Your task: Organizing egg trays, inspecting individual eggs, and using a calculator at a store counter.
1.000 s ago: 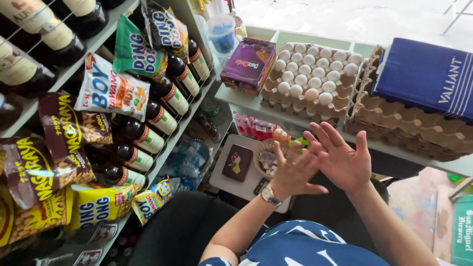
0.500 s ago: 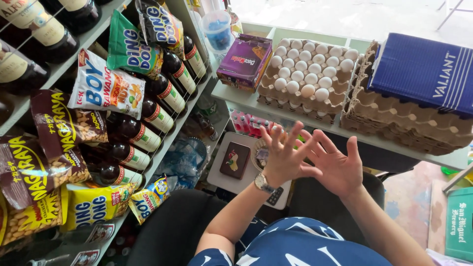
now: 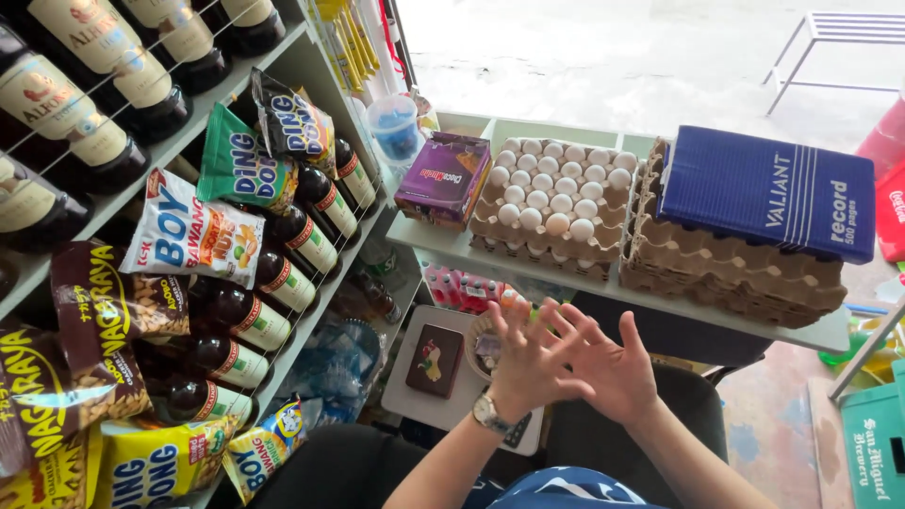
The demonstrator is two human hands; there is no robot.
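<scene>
Hands pressed together, grip wide, empty, before pale counter beside stocked shelves.

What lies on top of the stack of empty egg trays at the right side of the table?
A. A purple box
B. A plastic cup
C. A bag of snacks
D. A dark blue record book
D: a dark blue record book lies flat on the stack of empty egg trays, while the purple box stands on the table left of the tray of white eggs.
</scene>
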